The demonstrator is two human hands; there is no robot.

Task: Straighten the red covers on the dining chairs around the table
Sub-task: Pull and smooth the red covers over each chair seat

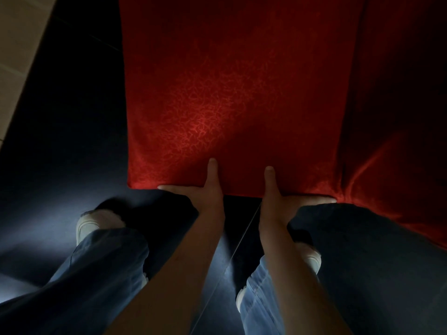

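Note:
A red patterned chair cover (pixel 232 93) fills the upper middle of the view, hanging smooth down to a straight lower edge. My left hand (pixel 200 189) lies along the left half of that edge, its fingers stretched to the left and its thumb pointing up on the cloth. My right hand (pixel 285 194) mirrors it on the right half, fingers stretched to the right corner and thumb up on the cloth. Both hands touch the cover with straight fingers. A second red cover (pixel 399 105) hangs right beside it, with folds near its lower corner.
The floor (pixel 60 141) under the covers is dark blue, with beige tiles (pixel 17 44) at the upper left. My legs in blue jeans and white shoes (pixel 89 223) stand just in front of the cover. A thin cord (pixel 232 257) hangs between my forearms.

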